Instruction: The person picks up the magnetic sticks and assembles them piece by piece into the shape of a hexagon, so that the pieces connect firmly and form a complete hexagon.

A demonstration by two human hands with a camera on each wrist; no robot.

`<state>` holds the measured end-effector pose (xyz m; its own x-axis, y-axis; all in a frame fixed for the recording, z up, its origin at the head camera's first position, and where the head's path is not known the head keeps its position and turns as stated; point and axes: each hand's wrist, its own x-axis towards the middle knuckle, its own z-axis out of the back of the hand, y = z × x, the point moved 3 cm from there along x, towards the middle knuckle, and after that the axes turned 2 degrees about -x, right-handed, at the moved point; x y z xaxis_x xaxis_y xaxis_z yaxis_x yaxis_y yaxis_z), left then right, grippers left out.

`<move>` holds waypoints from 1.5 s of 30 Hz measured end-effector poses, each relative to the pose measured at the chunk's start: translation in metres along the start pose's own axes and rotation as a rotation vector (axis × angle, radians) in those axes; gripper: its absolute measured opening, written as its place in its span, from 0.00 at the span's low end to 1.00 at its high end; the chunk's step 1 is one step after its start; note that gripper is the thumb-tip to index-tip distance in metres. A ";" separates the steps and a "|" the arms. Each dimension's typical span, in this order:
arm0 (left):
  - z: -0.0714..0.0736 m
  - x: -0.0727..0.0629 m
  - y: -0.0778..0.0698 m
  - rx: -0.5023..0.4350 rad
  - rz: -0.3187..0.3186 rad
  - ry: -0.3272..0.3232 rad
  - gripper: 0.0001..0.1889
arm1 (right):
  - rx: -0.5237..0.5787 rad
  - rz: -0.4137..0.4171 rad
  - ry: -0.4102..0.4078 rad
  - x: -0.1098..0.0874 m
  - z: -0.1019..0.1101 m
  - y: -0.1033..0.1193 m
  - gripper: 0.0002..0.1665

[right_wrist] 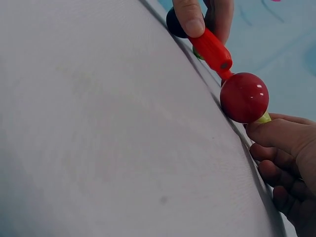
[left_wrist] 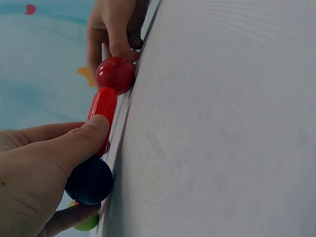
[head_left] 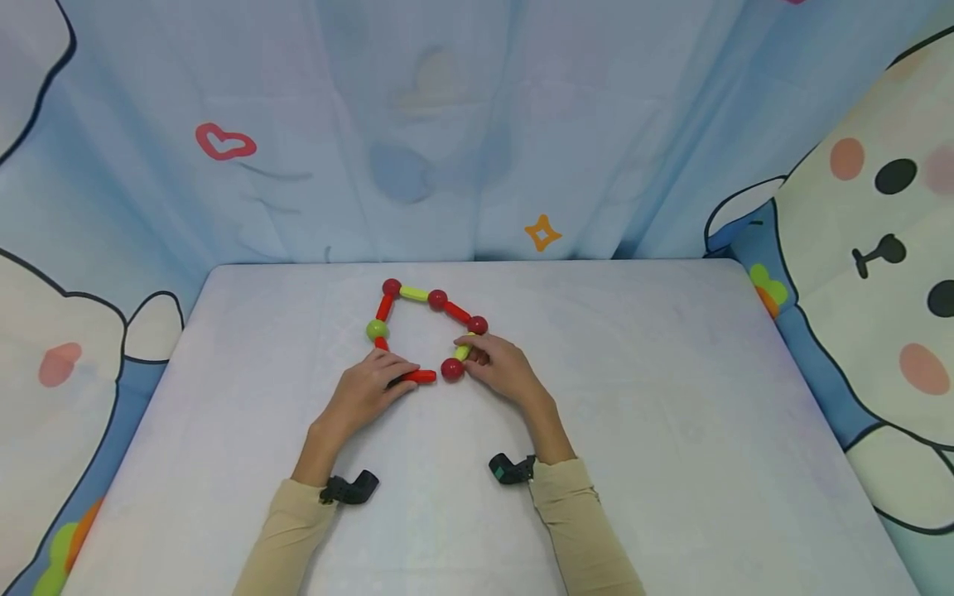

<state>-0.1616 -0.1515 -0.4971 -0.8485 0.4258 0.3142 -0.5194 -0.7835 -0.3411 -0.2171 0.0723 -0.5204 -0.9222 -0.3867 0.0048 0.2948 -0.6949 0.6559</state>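
Near the middle of the table, red and yellow-green rods and several balls form a ring. My left hand (head_left: 363, 389) pinches a red rod (head_left: 425, 377) at the ring's near side, thumb on top. A dark blue ball (left_wrist: 89, 181) at that rod's other end sits between thumb and fingers in the left wrist view. The rod's free end points at a red ball (head_left: 452, 369), a small gap between them in the head view. My right hand (head_left: 505, 370) pinches the yellow-green rod (head_left: 463, 353) joined to that ball, partly hiding it.
Farther round the ring are a green ball (head_left: 377, 329), a red ball (head_left: 392, 288), a yellow-green rod (head_left: 414, 293), another red ball (head_left: 437, 300) and a red rod (head_left: 457, 312). A white cloth covers the table (head_left: 708, 414); a blue printed curtain (head_left: 462, 124) hangs behind.
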 end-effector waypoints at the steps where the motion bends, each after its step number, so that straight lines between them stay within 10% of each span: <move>1: 0.000 0.001 -0.001 0.008 0.002 0.006 0.16 | -0.001 0.008 0.001 0.000 0.000 0.000 0.21; 28: 0.001 0.004 -0.004 0.038 0.066 -0.004 0.15 | 0.048 0.037 0.041 -0.004 0.003 0.004 0.21; 35: 0.016 0.010 0.019 -0.073 0.397 -0.230 0.17 | 0.201 -0.056 -0.169 0.001 0.016 -0.005 0.16; 40: 0.012 0.029 0.034 -0.240 0.626 -0.142 0.30 | 0.199 -0.088 -0.305 0.014 0.023 -0.002 0.15; 45: -0.002 0.046 0.040 -0.336 0.643 -0.051 0.31 | 0.137 -0.061 -0.210 0.029 0.012 0.002 0.17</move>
<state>-0.2212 -0.1625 -0.4977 -0.9949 -0.1008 -0.0018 0.0709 -0.6867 -0.7235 -0.2464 0.0673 -0.5098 -0.9732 -0.2026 0.1091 0.2136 -0.6186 0.7561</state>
